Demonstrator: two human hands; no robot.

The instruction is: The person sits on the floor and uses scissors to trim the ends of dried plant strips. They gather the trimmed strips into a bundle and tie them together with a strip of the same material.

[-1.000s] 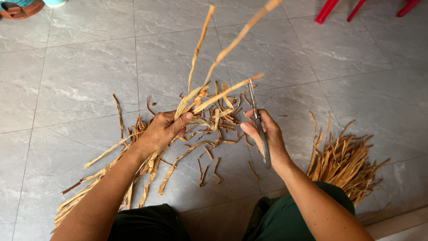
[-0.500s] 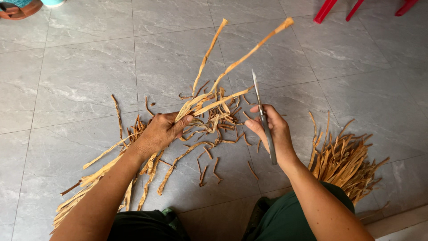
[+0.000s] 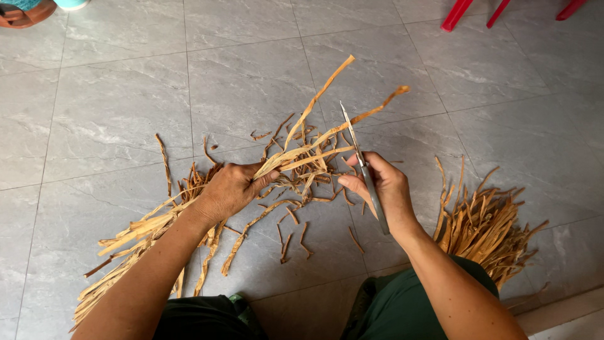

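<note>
The dried fibre strips (image 3: 314, 148) sit at the centre of the frame, a small bunch of tan, ribbon-like lengths fanning up and to the right. Two long ends rise toward the upper middle, one curling over at its tip.

The left hand (image 3: 229, 189) is closed around the base of that bunch, thumb pressing the strips against the fingers, so the loose ends stand clear of the floor.

The right hand (image 3: 384, 186) is wrapped narrowly around the handle of a thin metal blade (image 3: 360, 165), whose point reaches up among the raised strips, and whose edge lies against or just beside them; I cannot tell if it is cutting.

Compared with a second ago, the bunch has dropped lower in the frame and the long ends have swung to the right, while the blade has moved in from beside the strips to cross them. The work in hand looks to be at the point where blade meets fibre.

Below and left of the held bunch, a loose scatter of strips (image 3: 138, 236) trails along the grey tiled floor (image 3: 113, 101) toward the lower left. At the right edge lies a denser heap of short pieces (image 3: 484, 230). Red furniture legs (image 3: 456, 14) show at the upper right, and a foot in a sandal (image 3: 22, 11) at the upper left corner.
</note>
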